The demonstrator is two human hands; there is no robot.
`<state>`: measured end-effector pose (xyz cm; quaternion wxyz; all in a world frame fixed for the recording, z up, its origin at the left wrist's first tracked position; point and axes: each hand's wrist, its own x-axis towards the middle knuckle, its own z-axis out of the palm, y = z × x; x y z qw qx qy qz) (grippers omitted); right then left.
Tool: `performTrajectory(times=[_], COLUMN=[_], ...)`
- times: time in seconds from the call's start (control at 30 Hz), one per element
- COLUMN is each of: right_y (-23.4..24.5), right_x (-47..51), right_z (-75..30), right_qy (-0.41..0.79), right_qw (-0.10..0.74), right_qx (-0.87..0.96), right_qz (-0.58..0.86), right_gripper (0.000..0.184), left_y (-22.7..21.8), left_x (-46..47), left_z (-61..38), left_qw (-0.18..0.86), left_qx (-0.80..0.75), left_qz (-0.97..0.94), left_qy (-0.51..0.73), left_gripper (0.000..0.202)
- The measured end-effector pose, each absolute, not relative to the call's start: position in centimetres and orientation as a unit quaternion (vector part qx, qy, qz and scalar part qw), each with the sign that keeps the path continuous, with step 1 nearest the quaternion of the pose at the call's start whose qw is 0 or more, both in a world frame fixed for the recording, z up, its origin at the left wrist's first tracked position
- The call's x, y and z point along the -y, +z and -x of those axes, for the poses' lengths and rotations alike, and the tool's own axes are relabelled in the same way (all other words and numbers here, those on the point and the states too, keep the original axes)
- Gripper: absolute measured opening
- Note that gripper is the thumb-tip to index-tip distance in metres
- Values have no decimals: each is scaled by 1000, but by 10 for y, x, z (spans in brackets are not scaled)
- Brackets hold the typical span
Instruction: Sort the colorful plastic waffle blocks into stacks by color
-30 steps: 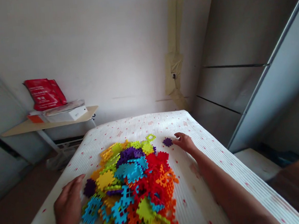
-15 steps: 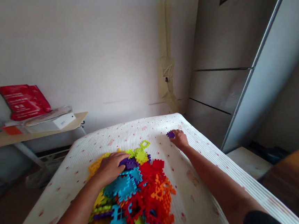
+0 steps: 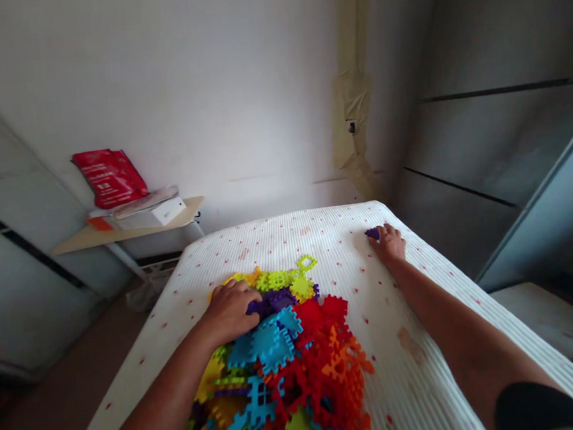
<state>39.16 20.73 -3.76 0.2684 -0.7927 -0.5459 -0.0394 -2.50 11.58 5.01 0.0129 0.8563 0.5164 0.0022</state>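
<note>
A heap of plastic interlocking tiles in red, blue, orange, purple, yellow and green lies on the patterned bedding. My left hand rests at the heap's left side, thumb and index finger bent around a purple interlocking tile; its other fingers curl over the pieces. Stretched far out to the right, my right hand pinches another purple interlocking tile low over the sheet. Whether that tile touches the sheet I cannot tell. A light-green open-centred tile lies at the heap's far edge.
The bed ends near a wall with a taped socket. A small table at left bears a red package and a white box. Grey panelled doors stand at right, beside a low pale surface.
The view has turned left, shifting everything rightward. My right hand has moved a little farther out with its purple tile. My left hand has drawn slightly back, uncovering more green tiles behind it.
</note>
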Motion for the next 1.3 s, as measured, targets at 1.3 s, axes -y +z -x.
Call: performTrajectory(times=[1.3], right_y=[-5], right_x=[-58], right_z=[-248], right_qy=[209], right_qw=[379], right_qx=[811], right_qz=[394], right_gripper=[24], left_y=[40], left_x=[-31], left_z=[9], left_qw=[54], left_qx=[-490], left_qz=[-858], left_qy=[145], left_gripper=[31])
